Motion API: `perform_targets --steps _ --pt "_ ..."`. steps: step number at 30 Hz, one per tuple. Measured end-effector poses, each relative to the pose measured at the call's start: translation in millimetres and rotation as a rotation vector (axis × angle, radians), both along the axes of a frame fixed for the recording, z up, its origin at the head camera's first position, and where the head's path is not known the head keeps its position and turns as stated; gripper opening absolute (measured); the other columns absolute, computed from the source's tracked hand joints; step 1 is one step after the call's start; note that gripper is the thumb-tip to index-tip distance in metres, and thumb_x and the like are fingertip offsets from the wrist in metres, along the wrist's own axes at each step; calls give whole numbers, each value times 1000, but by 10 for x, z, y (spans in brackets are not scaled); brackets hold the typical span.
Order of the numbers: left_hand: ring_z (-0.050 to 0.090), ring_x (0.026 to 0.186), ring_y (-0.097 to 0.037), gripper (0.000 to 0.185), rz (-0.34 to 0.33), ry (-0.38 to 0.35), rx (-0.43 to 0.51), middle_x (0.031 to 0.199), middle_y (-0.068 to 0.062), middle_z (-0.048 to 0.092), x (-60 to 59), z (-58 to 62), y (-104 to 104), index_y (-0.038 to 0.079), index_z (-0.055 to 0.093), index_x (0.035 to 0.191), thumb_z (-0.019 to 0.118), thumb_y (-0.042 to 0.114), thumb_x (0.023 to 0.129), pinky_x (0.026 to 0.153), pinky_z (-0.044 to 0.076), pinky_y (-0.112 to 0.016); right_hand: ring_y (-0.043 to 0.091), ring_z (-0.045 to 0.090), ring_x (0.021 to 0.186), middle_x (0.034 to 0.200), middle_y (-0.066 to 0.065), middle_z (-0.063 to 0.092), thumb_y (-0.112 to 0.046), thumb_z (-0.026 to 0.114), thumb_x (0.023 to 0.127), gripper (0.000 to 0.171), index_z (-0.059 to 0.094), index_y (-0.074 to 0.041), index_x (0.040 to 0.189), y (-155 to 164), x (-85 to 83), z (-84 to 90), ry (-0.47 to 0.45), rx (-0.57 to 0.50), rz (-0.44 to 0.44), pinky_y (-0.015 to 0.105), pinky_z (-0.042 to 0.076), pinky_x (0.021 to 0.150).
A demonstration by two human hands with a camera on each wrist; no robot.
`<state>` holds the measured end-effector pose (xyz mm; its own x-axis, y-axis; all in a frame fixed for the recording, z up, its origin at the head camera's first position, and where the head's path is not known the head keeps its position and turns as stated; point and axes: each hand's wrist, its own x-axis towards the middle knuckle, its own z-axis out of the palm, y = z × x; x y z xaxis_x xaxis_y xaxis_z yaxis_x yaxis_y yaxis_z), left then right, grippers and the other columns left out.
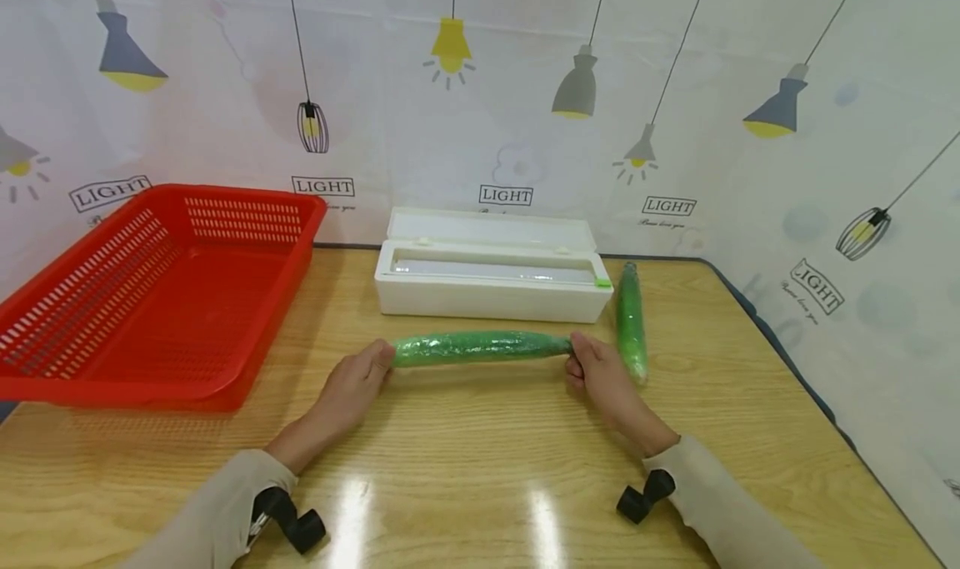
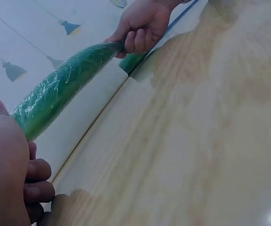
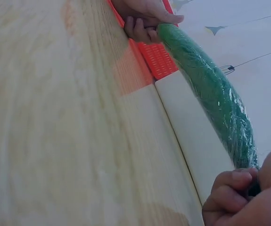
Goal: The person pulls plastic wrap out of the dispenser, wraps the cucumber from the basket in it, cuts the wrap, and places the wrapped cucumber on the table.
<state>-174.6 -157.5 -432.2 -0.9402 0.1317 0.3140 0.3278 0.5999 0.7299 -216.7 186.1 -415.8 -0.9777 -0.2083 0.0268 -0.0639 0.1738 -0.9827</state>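
My left hand (image 1: pixel 352 387) and right hand (image 1: pixel 600 376) each pinch an end of the wrapped cucumber (image 1: pixel 480 346), just above the table (image 1: pixel 465 452). Beyond it sit the white box (image 1: pixel 491 290), another cucumber (image 1: pixel 632 319) and the red basket (image 1: pixel 161 290).

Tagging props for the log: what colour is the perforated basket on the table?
Red. The basket shows best in the head view, at the table's left side.

The head view looks forward and down over the whole tabletop (image 1: pixel 465 469). Both wrist views sit low and close, facing each other along the wrapped cucumber (image 2: pixel 64 87).
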Motion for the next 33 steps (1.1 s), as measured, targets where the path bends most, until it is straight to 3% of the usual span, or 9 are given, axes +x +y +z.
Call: perform_targets --steps 2,5,7,10,16,21,25,27,33 --pt "32 52 -11 40 -14 8 -22 60 3 35 -8 -6 -1 11 42 77 30 37 104 50 28 -27 11 34 48 60 3 40 -38 35 104 49 48 1 76 1 9 15 -33 35 -45 22 31 47" --pt "27 52 -11 40 7 27 -43 59 3 31 -12 -12 -3 12 40 76 28 38 104 49 25 -27 10 33 43 53 1 41 -45 35 102 61 58 9 85 18 25 31 -45 118 -63 22 31 43" --pt "28 52 -11 40 23 37 -43 60 3 31 -18 -10 -3 11 41 76 29 37 104 50 27 -28 10 33 41 50 1 41 -47 34 101 67 61 13 92 26 34 38 -37 148 -54 22 31 42" --pt "35 52 -11 37 26 56 -43 59 3 36 -36 -13 -11 9 48 80 33 32 104 52 33 -29 11 35 40 47 0 41 -51 34 100 70 61 12 87 31 48 45 -29 201 -53 23 32 42" --pt "50 58 -12 27 -68 31 39 63 0 52 -85 -23 -44 4 58 118 43 20 102 59 45 -28 10 36 40 45 0 43 -52 34 100 67 59 5 76 29 58 43 -52 262 -82 23 29 40" --pt "54 74 -16 38 -130 33 31 75 -4 56 -96 -13 -56 1 51 134 49 14 99 76 45 -36 10 35 40 47 0 41 -50 32 101 65 53 4 72 40 34 26 -65 210 -66 21 29 40" --pt "57 95 -21 40 -116 23 27 104 -11 64 -89 -16 -61 1 52 135 55 11 96 86 45 -43 10 32 40 51 1 41 -44 33 103 60 56 6 81 51 36 25 -80 216 -30 22 27 40" --pt "58 95 -21 40 -84 11 23 107 -11 65 -93 -24 -61 3 54 134 59 10 94 84 47 -42 11 34 42 54 2 43 -40 34 104 55 56 7 86 48 41 26 -74 254 -17 22 29 42" --pt "60 64 -12 38 15 -35 51 71 1 66 -122 -26 -50 5 61 127 65 15 91 66 48 -29 14 46 54 72 10 53 -27 38 105 36 51 6 108 32 44 34 -73 254 -30 24 39 49"
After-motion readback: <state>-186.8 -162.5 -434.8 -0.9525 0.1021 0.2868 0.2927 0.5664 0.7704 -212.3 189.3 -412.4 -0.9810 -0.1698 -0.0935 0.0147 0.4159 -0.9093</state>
